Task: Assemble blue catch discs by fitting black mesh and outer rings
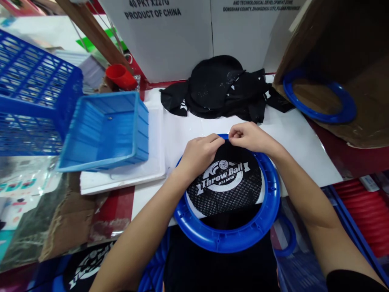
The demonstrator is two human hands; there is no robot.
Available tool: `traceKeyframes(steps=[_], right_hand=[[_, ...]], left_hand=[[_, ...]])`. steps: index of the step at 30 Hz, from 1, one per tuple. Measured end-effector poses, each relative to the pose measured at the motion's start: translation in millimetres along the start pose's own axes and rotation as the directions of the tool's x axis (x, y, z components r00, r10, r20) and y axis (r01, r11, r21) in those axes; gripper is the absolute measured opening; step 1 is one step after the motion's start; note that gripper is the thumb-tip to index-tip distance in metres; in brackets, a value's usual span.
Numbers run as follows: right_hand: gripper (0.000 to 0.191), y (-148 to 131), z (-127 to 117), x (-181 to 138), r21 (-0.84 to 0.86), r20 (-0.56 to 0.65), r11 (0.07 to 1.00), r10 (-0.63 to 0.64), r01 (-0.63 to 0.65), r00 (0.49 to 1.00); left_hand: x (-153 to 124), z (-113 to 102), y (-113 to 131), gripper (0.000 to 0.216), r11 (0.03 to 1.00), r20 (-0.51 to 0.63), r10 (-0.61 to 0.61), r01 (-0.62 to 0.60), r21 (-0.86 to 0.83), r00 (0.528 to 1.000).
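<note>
A blue plastic ring (219,241) lies in front of me, its near part reaching past the table edge toward my body. Across its opening is a black mesh cloth (231,198) printed "Throw Ball". The cloth's near edge is loose from the ring, leaving a dark gap. At the ring's far side, my left hand (202,154) pinches the cloth's edge against the rim. My right hand (252,138) is closed in a pinch just beside it, at the same edge. Both sets of fingertips partly cover the spot they grip.
Black cloth pieces (215,89) are heaped behind the ring, before white cartons (170,40). A light blue bin (106,125) stands left on a white foam lid (158,150), near a blue crate (36,81). Another blue ring (343,111) rests in a cardboard box (373,129) at right.
</note>
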State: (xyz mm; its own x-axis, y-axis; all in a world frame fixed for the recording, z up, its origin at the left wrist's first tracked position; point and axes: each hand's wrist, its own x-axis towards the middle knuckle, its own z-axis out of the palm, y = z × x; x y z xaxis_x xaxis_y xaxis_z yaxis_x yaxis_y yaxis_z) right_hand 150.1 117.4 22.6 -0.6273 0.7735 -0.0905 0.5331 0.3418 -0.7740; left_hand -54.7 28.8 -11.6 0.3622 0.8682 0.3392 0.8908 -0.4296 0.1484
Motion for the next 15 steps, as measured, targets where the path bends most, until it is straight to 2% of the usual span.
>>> traceKeyframes(steps=[5,15], right_hand=[[0.007,-1.4,-2.6,0.6,-0.011,0.023,1.000,0.027,-0.026,0.999],[0.009,-10.1,-2.7,0.3,-0.134,0.028,0.985,0.113,-0.109,0.993]], left_hand=[[-2.2,4.2,-4.2,0.031,0.998,-0.012,0.054,-0.054,-0.028,0.998],[-0.1,4.8,-5.0,0.033,0.995,0.034,0.059,-0.056,-0.085,0.998]])
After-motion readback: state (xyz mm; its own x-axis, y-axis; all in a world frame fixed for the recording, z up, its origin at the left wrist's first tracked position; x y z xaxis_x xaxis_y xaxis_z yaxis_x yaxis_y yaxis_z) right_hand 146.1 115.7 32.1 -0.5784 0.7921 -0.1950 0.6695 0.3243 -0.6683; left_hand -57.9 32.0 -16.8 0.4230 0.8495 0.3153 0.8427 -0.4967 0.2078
